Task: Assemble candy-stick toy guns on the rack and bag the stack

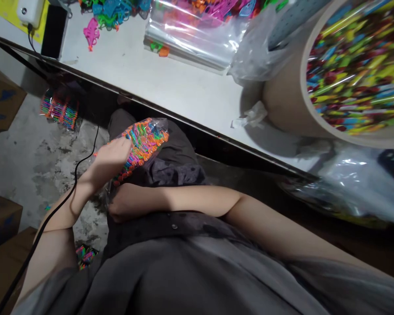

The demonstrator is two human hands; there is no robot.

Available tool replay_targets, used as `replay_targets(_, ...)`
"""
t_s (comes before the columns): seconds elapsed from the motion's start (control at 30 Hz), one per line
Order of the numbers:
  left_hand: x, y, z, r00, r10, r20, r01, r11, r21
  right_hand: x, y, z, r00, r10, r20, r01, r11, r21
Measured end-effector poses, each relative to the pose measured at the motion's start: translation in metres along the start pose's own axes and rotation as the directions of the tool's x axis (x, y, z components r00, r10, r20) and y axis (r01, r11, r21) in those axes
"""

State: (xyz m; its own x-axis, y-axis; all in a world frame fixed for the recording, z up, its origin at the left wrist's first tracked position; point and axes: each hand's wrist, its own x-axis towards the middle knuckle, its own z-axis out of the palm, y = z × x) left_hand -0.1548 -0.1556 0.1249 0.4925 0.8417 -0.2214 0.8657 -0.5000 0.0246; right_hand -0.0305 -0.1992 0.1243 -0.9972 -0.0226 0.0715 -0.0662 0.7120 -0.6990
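Note:
A clear plastic bag [144, 142] filled with small, brightly coloured plastic pieces lies tilted over my lap. My left hand [114, 153] is closed over its left side, and the fingertips are hidden behind it. Lower down, my right hand [120, 203] is closed in a fist at the loose, clear end of the same bag. What its fingers pinch is mostly turned away from view, but the film runs into the hand. Orange round ends of the pieces line the bag's lower edge.
Above my lap runs a white table [124, 65] with loose coloured pieces [111, 13], a stack of clear bags [197, 43] and a large tub [285, 100] of colourful sticks. Another filled bag [61, 109] lies on the floor near cardboard boxes [3, 98]. A black cable [75, 175] crosses my left arm.

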Motion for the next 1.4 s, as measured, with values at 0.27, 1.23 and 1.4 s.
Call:
replay_targets(0.27, -0.01, -0.003, -0.004, 0.998, -0.027, -0.059, 0.028, 0.999, 0.018, -0.052, 0.057, -0.04, 0.868, 0.132, -0.479, -0.143, 0.99, 0.012)
replay_targets(1.23, -0.101, -0.054, 0.002, 0.787, -0.606, 0.118, 0.589, 0.682, -0.433, -0.128, 0.147, -0.031, 0.593, 0.446, -0.671, -0.472, 0.867, 0.159)
replay_targets(1.4, -0.135, -0.048, 0.015, 0.851, -0.276, 0.448, 0.499, 0.154, -0.853, -0.13, 0.143, -0.032, 0.574, 0.513, -0.639, -0.494, 0.839, 0.229)
